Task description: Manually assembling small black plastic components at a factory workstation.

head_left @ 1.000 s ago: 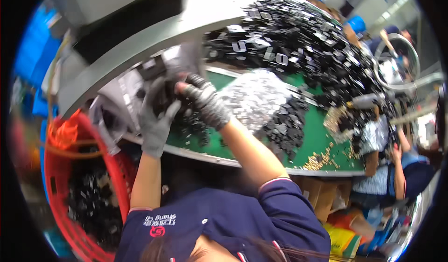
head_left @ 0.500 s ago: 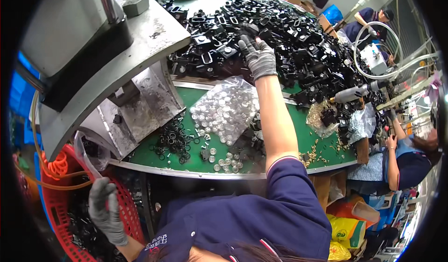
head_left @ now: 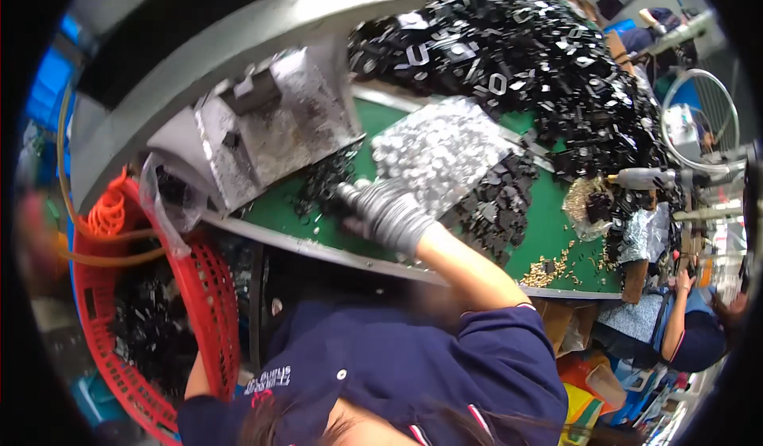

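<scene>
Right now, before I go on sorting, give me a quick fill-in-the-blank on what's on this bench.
1. The gloved right hand rests on the ____ mat.
2. The basket at the person's left is ____.
3. The clear bag beside the hand holds small ____ parts.
4. The big heap at the bench's far side is ____.

Missing words: green; red; silver; black

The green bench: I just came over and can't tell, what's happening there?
A person in a dark blue top reaches a gloved right hand onto the green bench, among small black parts beside a bag of silvery pieces. A big heap of black parts lies behind. The left hand is out of sight, its arm down by a red basket.
</scene>
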`<state>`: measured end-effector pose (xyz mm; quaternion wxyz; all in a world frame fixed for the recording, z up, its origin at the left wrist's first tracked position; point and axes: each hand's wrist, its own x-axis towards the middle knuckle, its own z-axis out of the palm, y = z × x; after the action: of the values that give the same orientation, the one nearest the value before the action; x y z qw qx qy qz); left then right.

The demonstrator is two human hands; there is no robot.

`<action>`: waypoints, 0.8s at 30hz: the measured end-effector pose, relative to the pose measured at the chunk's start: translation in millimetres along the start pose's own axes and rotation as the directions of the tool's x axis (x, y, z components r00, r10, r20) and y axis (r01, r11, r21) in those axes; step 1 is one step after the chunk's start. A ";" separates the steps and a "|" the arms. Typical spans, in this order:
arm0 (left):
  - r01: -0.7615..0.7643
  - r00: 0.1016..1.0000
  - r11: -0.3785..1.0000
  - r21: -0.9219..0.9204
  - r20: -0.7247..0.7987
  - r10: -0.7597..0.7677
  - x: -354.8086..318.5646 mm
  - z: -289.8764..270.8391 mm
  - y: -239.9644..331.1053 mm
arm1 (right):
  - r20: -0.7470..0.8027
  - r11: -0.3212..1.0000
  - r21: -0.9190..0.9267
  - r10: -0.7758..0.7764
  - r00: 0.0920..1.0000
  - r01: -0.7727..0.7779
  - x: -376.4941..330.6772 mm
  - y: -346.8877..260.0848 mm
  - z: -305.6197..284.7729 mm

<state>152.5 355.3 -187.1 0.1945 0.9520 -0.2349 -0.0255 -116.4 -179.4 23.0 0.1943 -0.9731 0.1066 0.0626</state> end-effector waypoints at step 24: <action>0.349 0.907 0.935 -0.066 0.275 -0.319 84.2 34.2 7.8 | -0.071 0.997 -0.066 -0.047 0.996 0.042 3.8 10.5 1.6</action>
<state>219.1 298.3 -212.1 0.2087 0.9539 -0.0898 -0.1963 -115.3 -188.9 17.0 0.1599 -0.9827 0.0898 0.0265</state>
